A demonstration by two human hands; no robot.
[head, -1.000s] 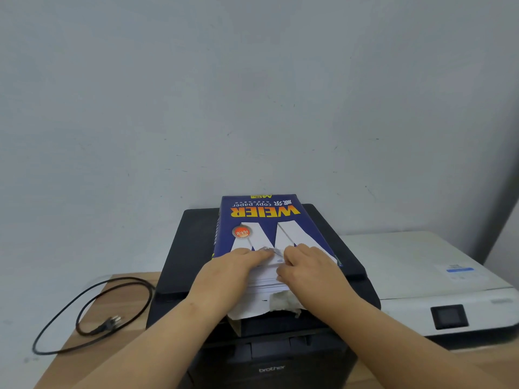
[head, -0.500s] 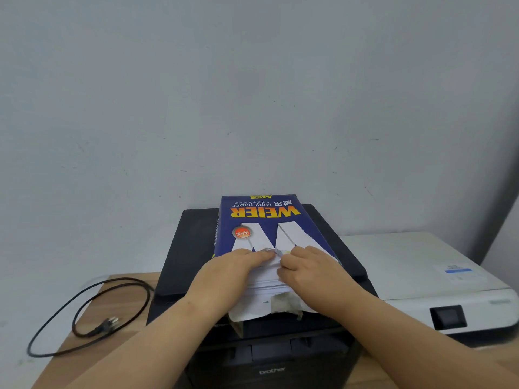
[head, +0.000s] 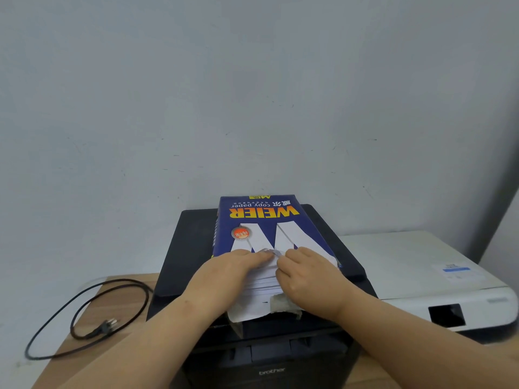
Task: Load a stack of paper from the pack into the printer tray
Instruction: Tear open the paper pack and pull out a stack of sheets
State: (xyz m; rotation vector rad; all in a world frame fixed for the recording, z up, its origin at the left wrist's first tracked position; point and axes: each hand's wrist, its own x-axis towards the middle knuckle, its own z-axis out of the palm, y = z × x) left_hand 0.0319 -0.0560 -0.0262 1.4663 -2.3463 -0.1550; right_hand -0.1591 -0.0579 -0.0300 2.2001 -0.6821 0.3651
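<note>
A blue pack of copy paper [head: 261,220] lies on top of the black printer [head: 193,248], its near end torn open so that white sheets [head: 264,282] show. My left hand [head: 224,276] lies on the pack's near left side, fingertips at the torn wrapper edge. My right hand [head: 306,276] is beside it on the right, its fingers curled and pinching the crumpled wrapper edge at the middle. A torn wrapper flap [head: 250,310] hangs over the printer's front. The printer's tray is out of sight.
A white printer [head: 407,265] stands right against the black one on the right. A black power cable with its plug [head: 109,327] loops on the wooden table [head: 84,360] at the left. A grey wall rises close behind.
My right hand's fingers have curled tighter onto the wrapper edge and crumpled it a little. The pack and my left hand have stayed in place.
</note>
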